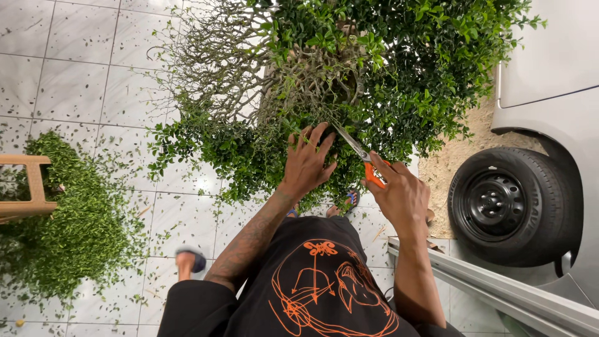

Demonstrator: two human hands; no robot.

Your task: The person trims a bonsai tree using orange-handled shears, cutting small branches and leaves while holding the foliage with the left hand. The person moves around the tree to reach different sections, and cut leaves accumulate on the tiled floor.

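The floor is white marbled tile, strewn with small green clippings. 1 silver vehicle fills the frame from 1 to 4 o'clock, with 1 black wheel showing beside a sandy patch. 1 large shrub occupies the 12 o'clock area: dense green foliage on its right, bare grey twigs on its left. 1 heap of cut leaves lies at 9 o'clock, touching 1 wooden stool. 1 metal rail runs along the floor at 4 o'clock.

The left hand, near frame centre, lies open with fingers spread on the foliage. The right hand, just right of centre, is closed around the orange handle of 1 pair of scissors. The blades point toward 11 o'clock into the shrub, just beside the left hand's fingertips.
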